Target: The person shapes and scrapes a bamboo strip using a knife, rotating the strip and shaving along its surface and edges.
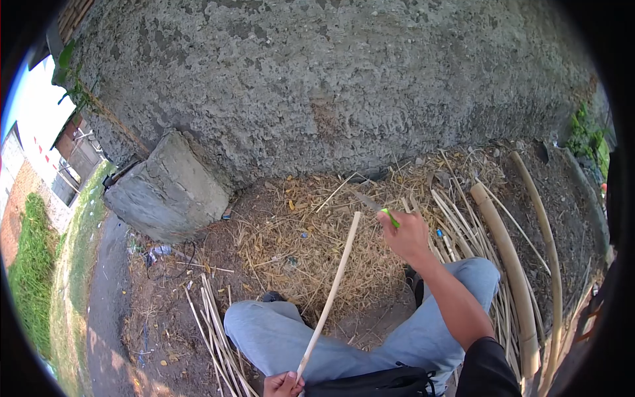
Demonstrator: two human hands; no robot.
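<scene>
My right hand [407, 238] is closed around the green handle of a knife [368, 201], whose blade points up and left, past the top end of a pale bamboo strip [331, 291]. The blade and the strip look apart. At the bottom, my left hand [284, 385] grips the lower end of this strip, which slants up and to the right over my jeans. Wood shavings [297, 245] cover the ground in front of my legs.
Split strips [215, 331] lie at the left; more strips [463, 225] and thick bamboo poles [506, 264] are on the right. A concrete block [172, 188] stands by the rough wall [344, 86]. A black bag [370, 384] rests at my lap.
</scene>
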